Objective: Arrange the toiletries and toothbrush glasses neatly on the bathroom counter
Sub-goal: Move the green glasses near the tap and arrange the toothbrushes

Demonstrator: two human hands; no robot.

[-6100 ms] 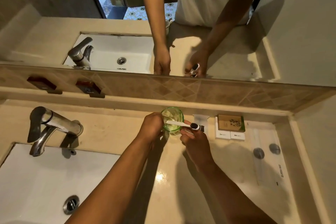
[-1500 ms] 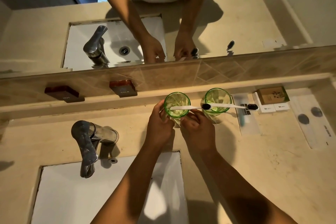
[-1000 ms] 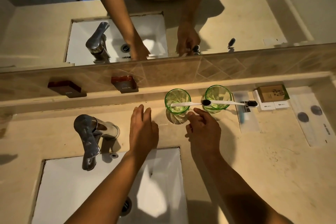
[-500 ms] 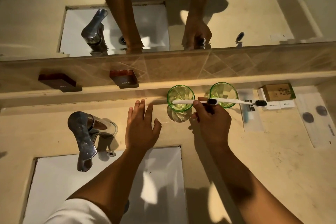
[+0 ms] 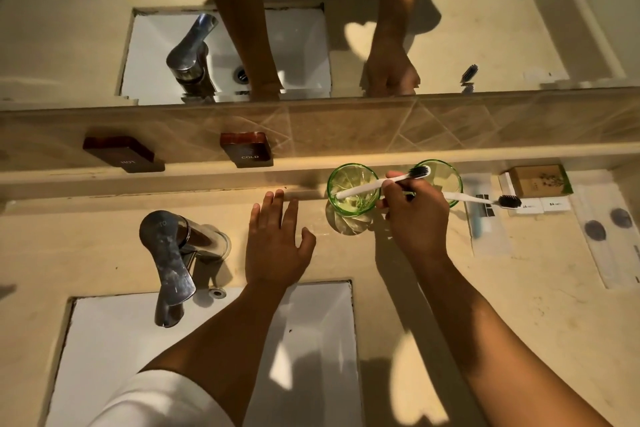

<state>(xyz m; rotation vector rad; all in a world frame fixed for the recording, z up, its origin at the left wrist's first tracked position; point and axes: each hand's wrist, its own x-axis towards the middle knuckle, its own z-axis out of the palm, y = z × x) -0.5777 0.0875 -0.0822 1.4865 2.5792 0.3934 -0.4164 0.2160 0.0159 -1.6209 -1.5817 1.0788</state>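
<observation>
Against the back ledge of the counter (image 5: 450, 288), I am now tilting the white toothbrush (image 5: 384, 182) with my right hand (image 5: 414, 215), fingers pinched around the handle just below the black bristles; half a second ago it was lying flat across the rim of the left green glass (image 5: 351, 189), and now its head is lifted up and to the right while the handle end is dipping into the glass. I am reading that as the brush being stood up inside the glass instead of resting across it. My left hand (image 5: 277, 239) is lying flat and spread on the counter beside the glass, grasping nothing, much as it was a moment ago. The second green glass (image 5: 446, 177) is sitting just right of the first, partly hidden behind my right hand, with its own toothbrush (image 5: 485, 199) still lying across the rim, so that one is likely waiting for the same treatment. Writing I can read: "HOT" on the left brown block (image 5: 121, 152) and "COLD" on the right brown block (image 5: 246, 148) on the ledge. The brown box (image 5: 536, 180) and white sachets (image 5: 543, 206) further right carry print too small to read.
</observation>
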